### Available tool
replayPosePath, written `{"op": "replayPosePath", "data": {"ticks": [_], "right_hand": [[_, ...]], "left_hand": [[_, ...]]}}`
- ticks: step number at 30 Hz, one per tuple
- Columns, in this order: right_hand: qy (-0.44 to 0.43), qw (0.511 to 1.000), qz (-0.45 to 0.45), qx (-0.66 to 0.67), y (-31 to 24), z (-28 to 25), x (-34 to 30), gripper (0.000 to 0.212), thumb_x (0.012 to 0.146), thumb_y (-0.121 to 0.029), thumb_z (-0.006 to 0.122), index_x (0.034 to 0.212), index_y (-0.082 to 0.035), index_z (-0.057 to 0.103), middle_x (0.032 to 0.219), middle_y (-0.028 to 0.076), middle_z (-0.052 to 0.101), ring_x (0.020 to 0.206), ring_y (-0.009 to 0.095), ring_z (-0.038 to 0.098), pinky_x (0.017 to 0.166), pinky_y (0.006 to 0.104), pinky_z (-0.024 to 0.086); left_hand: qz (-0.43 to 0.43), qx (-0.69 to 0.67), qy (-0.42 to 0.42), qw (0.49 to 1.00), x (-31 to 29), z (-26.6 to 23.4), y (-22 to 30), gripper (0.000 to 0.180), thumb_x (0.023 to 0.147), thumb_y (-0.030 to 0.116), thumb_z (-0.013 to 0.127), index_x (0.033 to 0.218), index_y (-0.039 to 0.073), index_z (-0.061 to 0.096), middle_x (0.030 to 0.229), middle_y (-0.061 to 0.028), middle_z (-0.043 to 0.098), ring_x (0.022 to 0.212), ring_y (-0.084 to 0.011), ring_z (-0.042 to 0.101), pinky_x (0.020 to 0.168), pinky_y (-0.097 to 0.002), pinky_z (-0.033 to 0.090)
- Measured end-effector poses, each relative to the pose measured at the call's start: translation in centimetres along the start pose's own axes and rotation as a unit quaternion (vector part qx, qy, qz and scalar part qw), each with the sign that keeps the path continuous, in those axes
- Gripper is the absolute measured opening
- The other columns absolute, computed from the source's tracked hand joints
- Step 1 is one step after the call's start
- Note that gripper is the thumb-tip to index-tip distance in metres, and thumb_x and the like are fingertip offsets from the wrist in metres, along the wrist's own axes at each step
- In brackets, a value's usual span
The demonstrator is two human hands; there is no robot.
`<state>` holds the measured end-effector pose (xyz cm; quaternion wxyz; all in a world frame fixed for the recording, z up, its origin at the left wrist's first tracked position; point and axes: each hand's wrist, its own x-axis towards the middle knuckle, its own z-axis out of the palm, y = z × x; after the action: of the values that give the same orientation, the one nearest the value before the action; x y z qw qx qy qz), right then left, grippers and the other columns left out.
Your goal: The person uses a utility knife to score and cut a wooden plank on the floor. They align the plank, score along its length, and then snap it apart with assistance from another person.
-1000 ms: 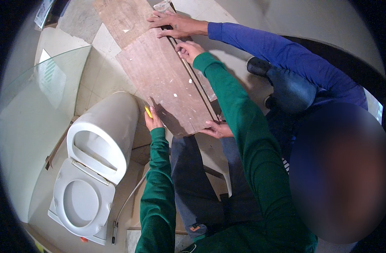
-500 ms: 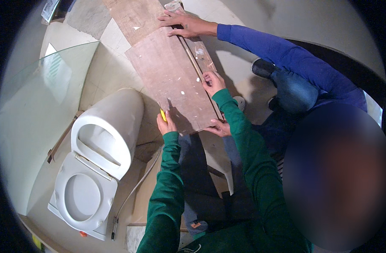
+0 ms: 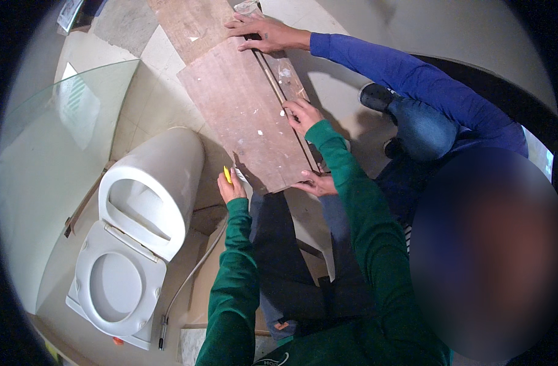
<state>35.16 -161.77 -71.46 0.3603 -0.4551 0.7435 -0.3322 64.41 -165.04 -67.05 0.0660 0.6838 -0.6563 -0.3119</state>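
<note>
left hand [image 3: 231, 188] at board [image 3: 245, 113] near edge | right hand [image 3: 302, 114] on right edge | toilet [image 3: 146, 201] just beside

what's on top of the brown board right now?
On the brown board: the right hand pressed near its right edge, white specks, and a co-worker's hand at the far end. A thin strip runs along that edge. What lies under the board is covered.

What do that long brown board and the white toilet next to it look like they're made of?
The board looks like plywood or a similar wood sheet: matt reddish-brown, faint grain, white flecks like paint or plaster. The toilet looks like glazed ceramic: smooth, white, softly shiny. Its open lid may be plastic, though that is hard to tell.
</note>
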Motion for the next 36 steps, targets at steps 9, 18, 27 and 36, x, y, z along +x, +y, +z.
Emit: {"op": "replayPosePath", "data": {"ticks": [9,18,27,36], "right_hand": [[0.005,0.999,-0.026,-0.035,0.1,-0.1,0.2,0.028,0.076,-0.007,0.059,0.104,-0.009,0.058,0.094,0.013,0.058,0.084,0.034,0.058,0.070,0.0404,0.050],[0.041,0.997,-0.050,-0.044,0.5,0.5,0.1,0.028,0.077,-0.007,0.059,0.104,-0.009,0.057,0.096,0.012,0.058,0.084,0.033,0.058,0.072,0.0413,0.050],[0.038,0.997,0.046,0.048,0.6,0.5,-0.2,0.027,0.078,-0.010,0.060,0.105,-0.011,0.057,0.094,0.013,0.057,0.083,0.034,0.058,0.069,0.0429,0.050],[0.105,0.994,-0.020,0.006,0.4,1.1,-0.9,0.015,0.081,-0.011,0.059,0.096,-0.009,0.062,0.089,0.011,0.058,0.081,0.033,0.059,0.069,0.0399,0.049]], "left_hand": [[-0.011,0.007,-0.020,1.000,-0.7,0.1,-0.1,0.035,0.092,0.032,0.051,0.086,-0.002,0.048,0.080,-0.0181,0.048,0.074,-0.0341,0.048,0.068,-0.0406,0.039],[-0.008,0.005,-0.035,0.999,-0.8,0.2,0.3,0.032,0.092,0.031,0.051,0.090,-0.002,0.049,0.083,-0.0183,0.048,0.076,-0.0356,0.049,0.069,-0.0412,0.039],[0.006,0.007,-0.017,1.000,-0.8,0.2,0.4,0.035,0.092,0.033,0.051,0.086,-0.002,0.048,0.079,-0.0179,0.048,0.072,-0.0337,0.047,0.068,-0.0411,0.039],[0.000,0.006,-0.031,1.000,-0.8,-0.1,-0.2,0.032,0.092,0.030,0.051,0.090,-0.002,0.050,0.083,-0.0180,0.049,0.077,-0.0355,0.050,0.069,-0.0409,0.040]]}}
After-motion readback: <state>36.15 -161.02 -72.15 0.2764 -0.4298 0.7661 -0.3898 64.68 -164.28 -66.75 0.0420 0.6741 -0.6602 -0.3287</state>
